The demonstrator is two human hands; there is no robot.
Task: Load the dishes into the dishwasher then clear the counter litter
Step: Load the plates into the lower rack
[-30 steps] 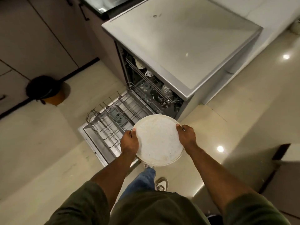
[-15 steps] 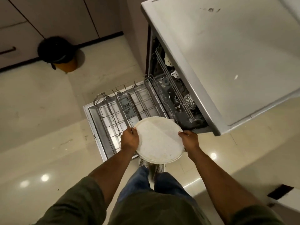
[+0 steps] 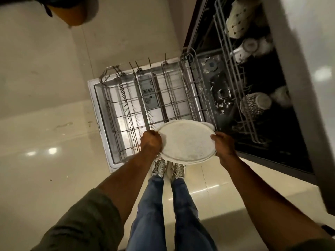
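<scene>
I hold a round white plate [image 3: 186, 142] flat between both hands, just above the near edge of the pulled-out lower rack [image 3: 145, 105]. My left hand [image 3: 151, 142] grips its left rim and my right hand [image 3: 224, 144] grips its right rim. A second plate edge seems to show underneath it. The wire rack lies over the open dishwasher door [image 3: 96, 105] and looks empty. The upper rack [image 3: 233, 69] inside the dishwasher holds cups and a patterned mug [image 3: 255, 104].
The dishwasher's grey top [image 3: 308, 69] juts out at the right. A small black and orange bin [image 3: 72, 9] stands on the tiled floor at the top left. My feet in pale shoes [image 3: 168, 168] stand right at the door's near edge.
I have stepped closer and leaned over the open dishwasher. The plate, still held by both hands, now hangs over the lower rack's near edge.
</scene>
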